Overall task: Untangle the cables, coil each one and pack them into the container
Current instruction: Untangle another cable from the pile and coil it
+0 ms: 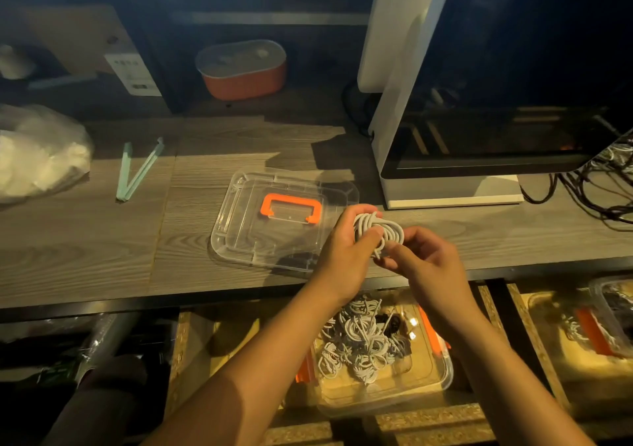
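Observation:
A coiled white cable is held above the front edge of the wooden table. My left hand grips the coil from the left, fingers wrapped over its top. My right hand pinches the cable's loose end at the coil's lower right. Below the table, a clear container with orange latches holds several coiled white cables and some dark ones. Its clear lid with an orange handle lies on the table left of my hands.
A white monitor stand and dark screen stand at the right, with tangled dark cables beside them. A second container sits at lower right. A plastic bag, mint green clip and orange tub lie farther left.

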Motion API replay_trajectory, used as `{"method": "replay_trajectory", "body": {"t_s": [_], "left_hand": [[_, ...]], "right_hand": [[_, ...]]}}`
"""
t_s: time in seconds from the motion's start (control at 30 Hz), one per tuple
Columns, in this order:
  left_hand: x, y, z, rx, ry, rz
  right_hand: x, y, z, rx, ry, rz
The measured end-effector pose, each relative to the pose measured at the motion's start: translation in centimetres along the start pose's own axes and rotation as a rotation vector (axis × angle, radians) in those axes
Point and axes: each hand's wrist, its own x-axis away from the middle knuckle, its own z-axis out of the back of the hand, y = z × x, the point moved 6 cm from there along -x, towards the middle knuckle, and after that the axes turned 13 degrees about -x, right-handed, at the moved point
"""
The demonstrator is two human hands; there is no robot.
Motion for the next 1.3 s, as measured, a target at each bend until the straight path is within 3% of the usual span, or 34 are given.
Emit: {"method": "replay_trajectory", "body": {"t_s": [0.17,0.3,0.4,0.5,0.67,0.9,1.0,1.17,1.3], "left_hand": [[0.3,0.2,0.3,-0.053,-0.026,0.027],[0.3,0.8,0.3,-0.303,-0.015,-0.021],[0.3,1.1,0.3,-0.494,-0.037,-0.101],[0.3,1.0,0.2,-0.543,-0.086,-0.149],[0.3,0.6,-0.1,-0.486,-0.212,-0.153],[0.2,-0.4,0.0,-0.481,-0.211,-0.132],[0.2,-1.3,0.0,-0.335,-0.234,-0.05],[0.4,-1.5,-0.1,-0.225,-0.065,-0.006],[0.6,-1.3,-0.4,-0.296,-0.009,-0.055]], "right_hand": [[-0.6,-0.2,-0.2,-0.019,-0.077,-0.033],[-0.8,0.1,0.0,-0.062,-0.045,-0.04],[-1.0,0.0,0.0,0.103,-0.051,0.029],[-1.1,-0.2,0.1,0.25,-0.029,0.101],[-0.7,-0.9,0.2,0.323,0.002,0.198],[-0.4,-0.2,0.4,0.218,0.073,0.181],[-0.2,0.1,0.4,0.149,0.072,0.151],[-0.7,0.9,0.4,-0.058,0.095,0.008],[-0.7,1.0,0.5,-0.121,0.08,-0.042]]}}
